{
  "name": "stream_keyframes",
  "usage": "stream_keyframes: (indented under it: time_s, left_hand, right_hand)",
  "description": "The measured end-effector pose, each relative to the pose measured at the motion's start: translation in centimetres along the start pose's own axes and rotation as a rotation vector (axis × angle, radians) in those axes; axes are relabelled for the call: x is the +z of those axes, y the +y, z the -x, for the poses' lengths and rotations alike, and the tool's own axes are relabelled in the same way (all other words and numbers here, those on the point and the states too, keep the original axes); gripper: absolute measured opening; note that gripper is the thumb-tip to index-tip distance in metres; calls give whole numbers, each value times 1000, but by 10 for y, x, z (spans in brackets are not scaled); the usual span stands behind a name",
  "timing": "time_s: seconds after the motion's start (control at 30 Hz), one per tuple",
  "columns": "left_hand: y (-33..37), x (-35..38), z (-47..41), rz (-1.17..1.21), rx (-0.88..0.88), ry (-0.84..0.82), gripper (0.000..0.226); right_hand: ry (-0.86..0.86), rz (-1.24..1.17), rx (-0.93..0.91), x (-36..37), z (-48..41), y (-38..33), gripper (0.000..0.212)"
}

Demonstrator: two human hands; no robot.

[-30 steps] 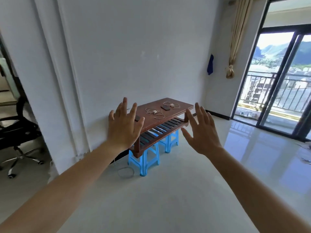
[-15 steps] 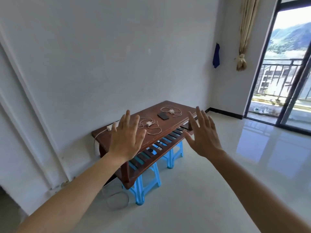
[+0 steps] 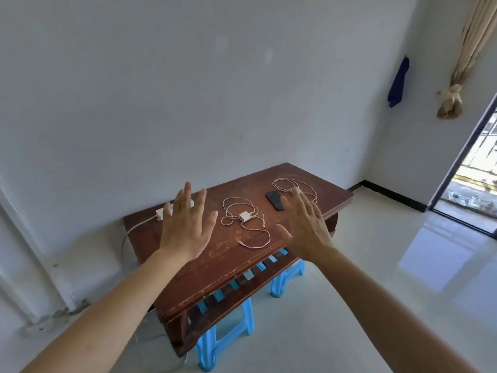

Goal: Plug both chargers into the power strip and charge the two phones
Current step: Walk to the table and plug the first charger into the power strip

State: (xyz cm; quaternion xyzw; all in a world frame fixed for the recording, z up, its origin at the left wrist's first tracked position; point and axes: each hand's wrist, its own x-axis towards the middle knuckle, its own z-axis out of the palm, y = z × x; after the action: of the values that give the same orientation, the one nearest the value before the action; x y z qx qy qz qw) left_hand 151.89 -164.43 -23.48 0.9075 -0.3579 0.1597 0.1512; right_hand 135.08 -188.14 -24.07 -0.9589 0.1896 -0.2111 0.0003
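A brown wooden table (image 3: 215,267) stands against the white wall. On it lies a white power strip (image 3: 160,212), partly hidden by my left hand (image 3: 185,224). A white charger (image 3: 245,216) with a loose coiled cable sits mid-table. A black phone (image 3: 274,200) lies to its right, and a second coiled cable (image 3: 285,184) lies behind my right hand (image 3: 305,224). Both hands hover over the table, fingers spread, holding nothing. A second phone is not visible.
Two blue plastic stools (image 3: 223,335) support the table. The power strip's cord (image 3: 129,235) drops off the table's left end to the floor. A glass balcony door (image 3: 468,168) is at the right; a blue cloth (image 3: 398,82) and a tied curtain (image 3: 454,98) hang on the wall.
The view has come much closer to the table and tilted down over it. Both hands stay raised and spread, now over the tabletop.
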Motion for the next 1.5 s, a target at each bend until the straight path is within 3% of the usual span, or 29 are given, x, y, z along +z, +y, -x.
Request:
stream_keyframes:
  time_s: [0.13, 0.33, 0.6, 0.77, 0.97, 1.13, 1.5]
  left_hand:
    - [-5, 42, -95, 9, -41, -63, 75]
    - [4, 107, -208, -27, -39, -129, 77]
    - [-11, 219, -292, -90, -193, -216, 76]
    - [-22, 273, -291, -137, -404, -374, 83]
    - [-35, 319, -257, -149, -627, -522, 72]
    - [-41, 365, -233, -108, -679, -641, 71]
    - [-50, 401, -213, -98, -587, -804, 72]
  right_hand:
    - [-94, 34, -23, 31, -79, 37, 73]
    - [-93, -46, 13, 79, -186, 92, 70]
    - [-271, -140, -111, 224, -319, 137, 68]
    - [-509, -221, -283, 305, -375, 138, 67]
    - [-860, -308, -546, 364, -394, 112, 78]
    - [-927, -216, -720, 402, -374, 98, 92]
    - [-1034, -257, -551, 419, -364, 101, 79]
